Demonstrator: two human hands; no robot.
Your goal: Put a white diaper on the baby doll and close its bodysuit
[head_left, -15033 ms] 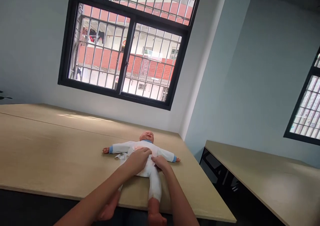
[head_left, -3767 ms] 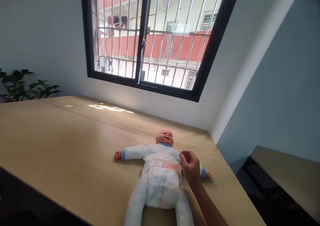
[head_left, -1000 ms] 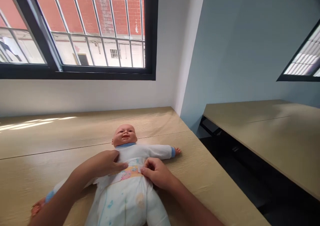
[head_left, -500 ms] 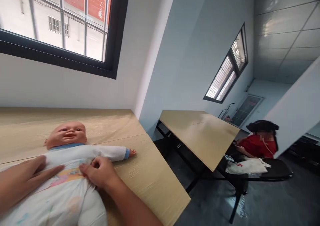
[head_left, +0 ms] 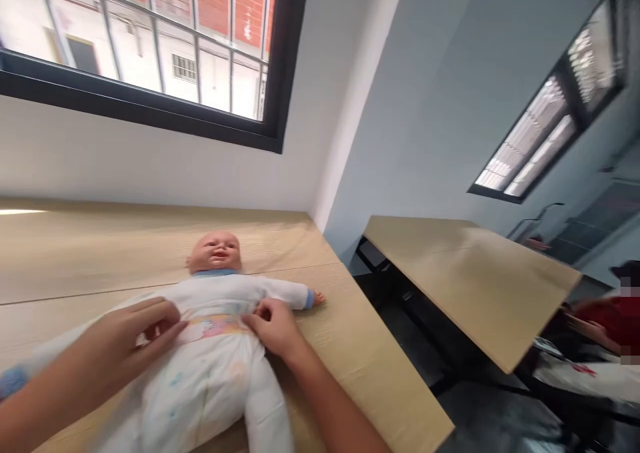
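Note:
A baby doll (head_left: 220, 289) in a white top with blue trim lies on its back on the wooden table. Around its waist is a white diaper (head_left: 205, 379) with a colourful printed front band (head_left: 215, 326). My left hand (head_left: 133, 336) is at the band's left end, thumb and fingers pinched on the diaper's edge. At the other end of the band, my right hand (head_left: 275, 326) has its thumb and curled fingers closed on the diaper. My fingers hide both ends of the band.
The table (head_left: 380, 379) ends at an edge on the right. Beyond a gap stands a second table (head_left: 465, 273), with a seated person in a red top (head_left: 610, 319) near it. A wall and a barred window (head_left: 200, 53) rise behind the doll.
The view has swung left, so the doll now appears farther right and more of it shows. My left hand's fingers, stretched across the diaper before, are now curled in a pinch at its side.

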